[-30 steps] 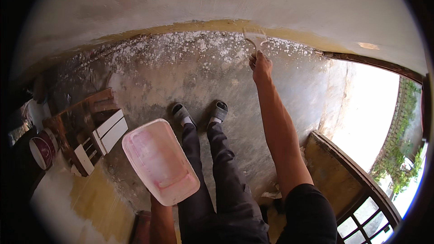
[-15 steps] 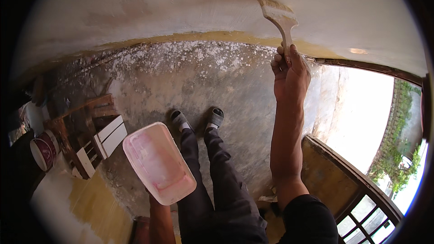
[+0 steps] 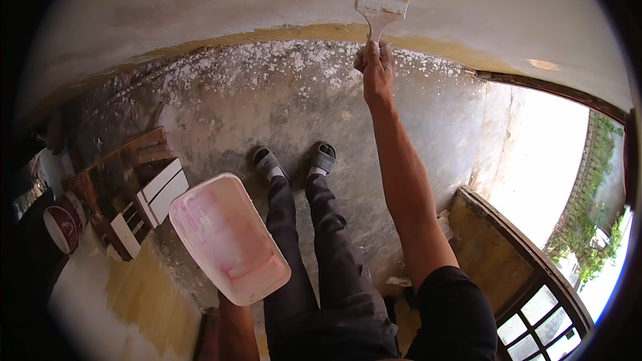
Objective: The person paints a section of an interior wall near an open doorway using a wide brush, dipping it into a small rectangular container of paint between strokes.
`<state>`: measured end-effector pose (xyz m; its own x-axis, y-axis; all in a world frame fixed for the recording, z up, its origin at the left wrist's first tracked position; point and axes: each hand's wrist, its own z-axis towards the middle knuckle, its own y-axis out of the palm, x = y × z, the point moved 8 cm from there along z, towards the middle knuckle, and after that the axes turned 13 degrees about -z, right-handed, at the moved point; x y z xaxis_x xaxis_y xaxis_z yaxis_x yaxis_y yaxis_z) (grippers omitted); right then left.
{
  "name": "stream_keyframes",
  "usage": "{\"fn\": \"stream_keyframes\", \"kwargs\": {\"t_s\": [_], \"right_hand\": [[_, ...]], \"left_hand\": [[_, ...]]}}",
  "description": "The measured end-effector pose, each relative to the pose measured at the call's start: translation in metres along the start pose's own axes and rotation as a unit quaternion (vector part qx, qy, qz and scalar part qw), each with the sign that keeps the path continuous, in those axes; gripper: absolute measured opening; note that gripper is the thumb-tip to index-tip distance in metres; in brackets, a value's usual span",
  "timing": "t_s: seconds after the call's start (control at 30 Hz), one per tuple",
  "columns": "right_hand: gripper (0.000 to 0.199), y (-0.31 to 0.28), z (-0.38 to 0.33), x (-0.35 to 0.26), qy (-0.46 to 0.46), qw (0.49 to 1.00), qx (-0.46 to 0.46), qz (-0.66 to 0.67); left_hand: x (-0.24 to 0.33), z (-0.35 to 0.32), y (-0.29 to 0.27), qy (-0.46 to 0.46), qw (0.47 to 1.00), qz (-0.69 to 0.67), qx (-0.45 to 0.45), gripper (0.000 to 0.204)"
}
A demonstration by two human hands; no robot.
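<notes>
at the near left, the left forearm [image 3: 237,334] reaches up under a tub [image 3: 231,237]; the left hand is hidden, so i cannot tell how its fingers sit. the tub is rectangular with rounded corners, its inside pale pink, smeared deeper pink toward the near end. farther off, right of the middle, the right hand [image 3: 377,65] has its fingers wrapped round a wide, flat brush [image 3: 382,7], its pale-smeared body ending in straw-coloured bristles at the far wall [image 3: 267,0]; whether they touch it i cannot tell.
</notes>
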<state>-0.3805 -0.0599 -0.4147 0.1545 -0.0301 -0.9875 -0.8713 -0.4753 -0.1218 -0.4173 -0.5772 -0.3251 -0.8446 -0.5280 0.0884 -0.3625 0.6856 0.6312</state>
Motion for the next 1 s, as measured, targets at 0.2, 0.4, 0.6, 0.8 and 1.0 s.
{"fn": "stream_keyframes", "kwargs": {"t_s": [0.2, 0.4, 0.6, 0.8, 1.0], "right_hand": [[0.02, -0.001, -0.026, 0.093, 0.22, 0.974, 0.018, 0.042], [0.024, -0.01, 0.001, 0.022, 0.228, 0.973, 0.009, 0.027], [0.031, -0.033, -0.036, -0.161, 0.156, 0.986, 0.05, 0.032], [0.029, -0.026, -0.072, -0.205, 0.002, 0.996, 0.06, 0.065], [0.023, 0.018, -0.013, -0.072, -0.025, 1.0, 0.004, -0.003]], "left_hand": [[-0.001, -0.005, -0.005, 0.0, 1.0, 0.005, 0.008, 0.076], [-0.004, -0.004, -0.002, -0.001, 1.0, 0.0, 0.0, 0.076], [-0.009, 0.002, 0.005, -0.01, 1.0, -0.008, -0.015, 0.076], [-0.016, 0.001, 0.002, -0.005, 1.0, -0.02, -0.018, 0.077], [-0.014, -0.004, -0.007, -0.005, 1.0, -0.012, -0.013, 0.077]]}}
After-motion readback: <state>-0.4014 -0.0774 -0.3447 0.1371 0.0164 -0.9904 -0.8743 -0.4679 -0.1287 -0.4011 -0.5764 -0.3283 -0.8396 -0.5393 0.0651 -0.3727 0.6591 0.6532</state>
